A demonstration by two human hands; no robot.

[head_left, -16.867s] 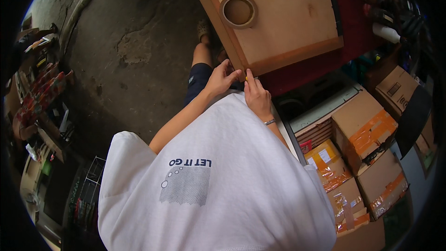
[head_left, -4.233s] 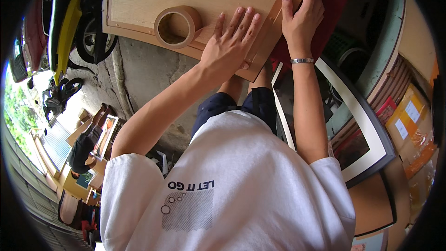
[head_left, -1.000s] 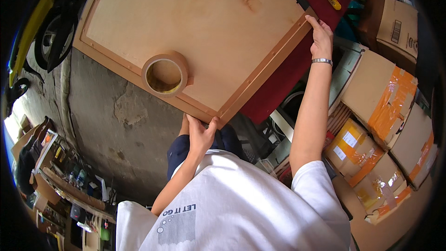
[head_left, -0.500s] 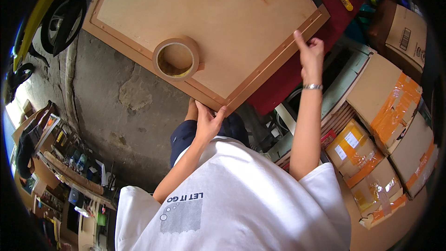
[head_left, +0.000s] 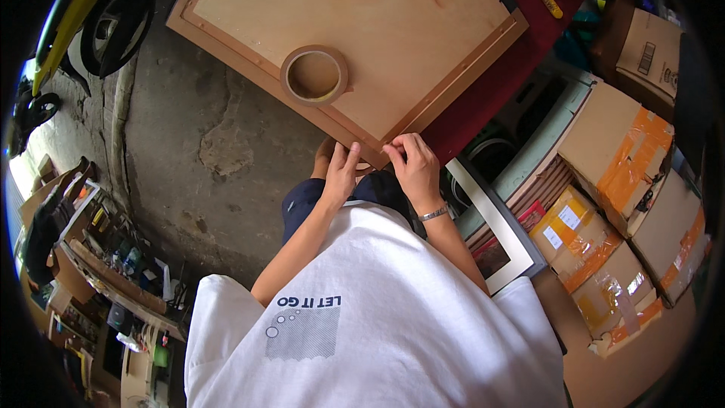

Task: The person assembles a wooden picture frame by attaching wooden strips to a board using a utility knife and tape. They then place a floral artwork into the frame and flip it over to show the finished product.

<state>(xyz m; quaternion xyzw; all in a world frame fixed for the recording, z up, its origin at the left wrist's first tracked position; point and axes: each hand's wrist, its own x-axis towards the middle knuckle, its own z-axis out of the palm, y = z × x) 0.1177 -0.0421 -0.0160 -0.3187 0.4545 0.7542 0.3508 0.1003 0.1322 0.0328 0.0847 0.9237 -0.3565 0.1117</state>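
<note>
Stiff panel [head_left: 362,26], best held by its edges

It lies over the red cloth [head_left: 479,106], near corner jutting past. The left hand [head_left: 341,177] has thumb and forefinger at the rim beside that corner; whether it grips is unclear. The right hand [head_left: 417,172] is narrowed to a pinch at the corner, anything between its fingertips too small to tell. The panel looks rigid, broad rather than heavy; opposite edges would suit lifting, though the tape [head_left: 343,75] on top could slide.

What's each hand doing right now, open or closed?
Left hand: at the edge of the panel; whether its grip is closed can't be told.
Right hand: curled at the panel's near corner; can't tell whether it pinches anything.
</note>
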